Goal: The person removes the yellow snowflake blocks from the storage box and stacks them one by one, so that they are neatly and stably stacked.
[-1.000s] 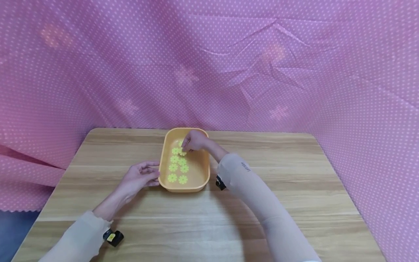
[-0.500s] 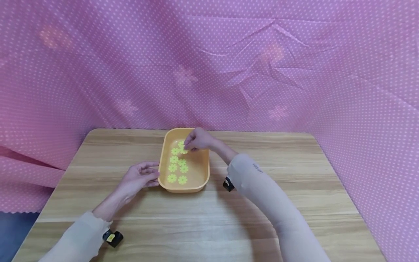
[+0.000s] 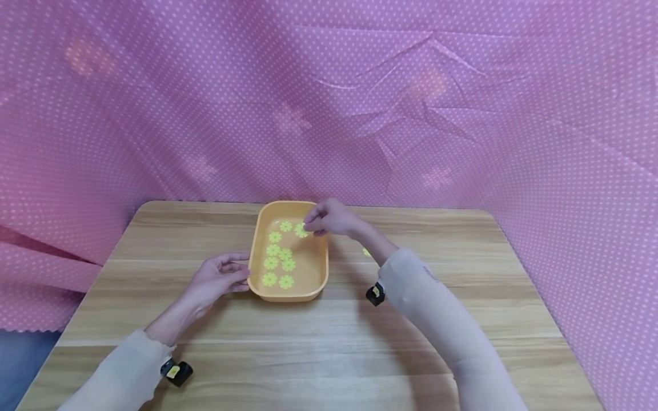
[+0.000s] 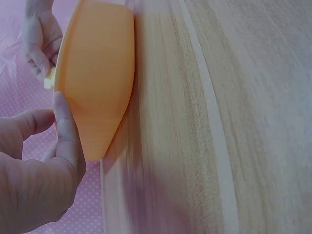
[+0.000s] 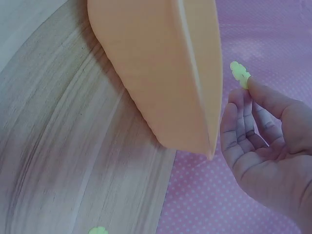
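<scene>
An orange plastic tub (image 3: 311,268) stands near the back edge of the table, with several yellow flower-shaped pieces (image 3: 273,250) lying flat on its floor, mostly along the left half. My left hand (image 3: 218,279) pinches the tub's left rim between thumb and fingers, as the left wrist view (image 4: 39,165) also shows. Over the tub's back right part, my right hand (image 3: 331,218) pinches a yellow flower piece (image 5: 239,72) between thumb and fingertips. In the right wrist view that piece is seen nearly edge-on, raised above the rim.
Another yellow flower piece (image 3: 366,252) lies on the wooden table (image 3: 308,354) right of the tub, partly covered by my right forearm. A pink dotted cloth (image 3: 329,114) hangs behind and at both sides of the table.
My right hand has moved right and slightly up with the pinched flower piece, away from the others. A flower piece on the table has come into view beside that forearm. My left hand stays put.
</scene>
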The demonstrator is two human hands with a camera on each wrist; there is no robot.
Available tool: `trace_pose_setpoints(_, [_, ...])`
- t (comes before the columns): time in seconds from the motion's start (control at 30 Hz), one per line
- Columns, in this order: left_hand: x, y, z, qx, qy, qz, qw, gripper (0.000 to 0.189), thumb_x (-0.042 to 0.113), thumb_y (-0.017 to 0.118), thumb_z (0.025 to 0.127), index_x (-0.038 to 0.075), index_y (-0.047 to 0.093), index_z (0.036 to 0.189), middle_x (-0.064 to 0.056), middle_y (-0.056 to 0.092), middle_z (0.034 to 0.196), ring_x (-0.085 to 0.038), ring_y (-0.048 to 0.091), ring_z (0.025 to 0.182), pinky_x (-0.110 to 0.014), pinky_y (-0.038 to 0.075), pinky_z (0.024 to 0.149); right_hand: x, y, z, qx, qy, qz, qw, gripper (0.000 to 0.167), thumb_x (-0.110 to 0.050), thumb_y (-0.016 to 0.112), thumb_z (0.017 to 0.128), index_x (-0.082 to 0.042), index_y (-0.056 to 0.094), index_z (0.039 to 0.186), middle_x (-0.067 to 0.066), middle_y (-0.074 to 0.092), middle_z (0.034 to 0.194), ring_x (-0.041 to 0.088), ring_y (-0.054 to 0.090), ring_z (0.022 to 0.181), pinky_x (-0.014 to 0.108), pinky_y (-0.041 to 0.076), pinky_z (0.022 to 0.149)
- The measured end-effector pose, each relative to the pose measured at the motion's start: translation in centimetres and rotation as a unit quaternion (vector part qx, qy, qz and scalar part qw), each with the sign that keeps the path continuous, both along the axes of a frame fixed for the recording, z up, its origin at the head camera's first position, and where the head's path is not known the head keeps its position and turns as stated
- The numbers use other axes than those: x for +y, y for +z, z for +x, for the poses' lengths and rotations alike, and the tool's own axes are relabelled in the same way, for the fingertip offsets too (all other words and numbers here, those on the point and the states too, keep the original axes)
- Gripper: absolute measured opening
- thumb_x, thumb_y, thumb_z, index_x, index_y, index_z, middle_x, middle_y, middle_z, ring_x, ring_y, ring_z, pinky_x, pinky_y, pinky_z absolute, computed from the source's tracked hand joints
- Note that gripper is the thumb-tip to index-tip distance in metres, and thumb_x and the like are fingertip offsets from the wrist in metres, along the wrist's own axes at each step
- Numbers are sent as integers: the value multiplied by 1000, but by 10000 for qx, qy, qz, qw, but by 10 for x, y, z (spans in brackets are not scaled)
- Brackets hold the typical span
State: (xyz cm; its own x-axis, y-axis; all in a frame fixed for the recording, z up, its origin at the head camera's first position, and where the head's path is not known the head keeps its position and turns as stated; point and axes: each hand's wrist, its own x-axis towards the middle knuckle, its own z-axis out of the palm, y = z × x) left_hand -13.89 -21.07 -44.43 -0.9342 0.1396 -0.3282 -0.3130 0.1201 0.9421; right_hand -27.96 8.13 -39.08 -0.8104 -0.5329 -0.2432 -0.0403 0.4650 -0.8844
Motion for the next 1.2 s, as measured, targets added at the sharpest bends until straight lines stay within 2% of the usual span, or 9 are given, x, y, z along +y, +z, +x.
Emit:
trace_pose_setpoints(0.1, [0, 0, 0, 34, -24, 5, 10000, 55, 4, 65, 103, -10, 42, 151, -8, 71, 115, -11, 75, 91, -25, 69, 88, 9, 0, 1, -44, -170, -92, 9998, 22, -8, 76, 96, 5, 73, 114, 15, 77, 102, 44, 75, 103, 53, 66, 101])
trace_pose_setpoints(0.23, [-1, -1, 0, 39, -25, -45, 10000, 54, 3, 64, 103, -10, 42, 151, -13, 70, 118, -12, 75, 92, -26, 69, 89, 19, 0, 2, -97, -297, -197, 9993, 22, -7, 77, 95, 6, 73, 113, 11, 76, 98, 45, 74, 104, 49, 68, 99])
trace_pose_setpoints(0.33, [-1, -1, 0, 37, -30, -22, 10000, 54, 3, 64, 103, -10, 42, 151, -12, 70, 118, -12, 75, 93, -26, 69, 90, 28, 0, 3, -114, -426, -344, 9984, 22, -6, 77, 95, 7, 73, 112, 6, 76, 91, 34, 77, 88, 42, 71, 92])
trace_pose_setpoints(0.47, [-2, -1, -1, 33, -11, -14, 10000, 54, 3, 64, 103, -10, 43, 151, -11, 71, 117, -12, 75, 91, -26, 69, 89, 42, -3, 2, -93, -560, -456, 9973, 22, -7, 77, 95, 7, 73, 111, 5, 76, 88, 11, 73, 74, 41, 71, 88])
trace_pose_setpoints(0.57, [-3, -1, -1, 10, 8, -58, 10000, 54, 3, 64, 103, -9, 43, 151, -14, 71, 119, -12, 75, 91, -26, 70, 89, 51, -3, 3, -132, -654, -500, 9965, 22, -7, 76, 95, 7, 72, 112, 10, 77, 92, 12, 73, 75, 44, 71, 91])
trace_pose_setpoints(0.77, [-3, -1, -3, -18, -10, -58, 10000, 54, 5, 64, 104, -7, 44, 152, -19, 68, 125, -14, 76, 93, -27, 69, 91, 68, -2, 4, -225, -889, -629, 9938, 21, -5, 74, 96, 6, 71, 114, 12, 77, 98, 15, 74, 80, 30, 71, 82])
trace_pose_setpoints(1.0, [-4, -4, -2, 5, 5, -10, 10000, 53, 3, 64, 103, -8, 44, 151, -11, 71, 117, -11, 75, 90, -26, 69, 90, 84, -1, 10, -162, -969, -598, 9934, 23, -6, 74, 97, 6, 70, 116, 8, 77, 96, 15, 74, 80, 28, 71, 81])
trace_pose_setpoints(1.2, [-3, -4, -1, -38, 28, -39, 10000, 52, 3, 64, 103, -8, 44, 151, -9, 71, 115, -10, 74, 91, -26, 69, 89, 97, -2, 15, -91, -977, -564, 9936, 25, -5, 73, 97, 8, 69, 117, 14, 78, 100, 14, 74, 79, 28, 70, 80])
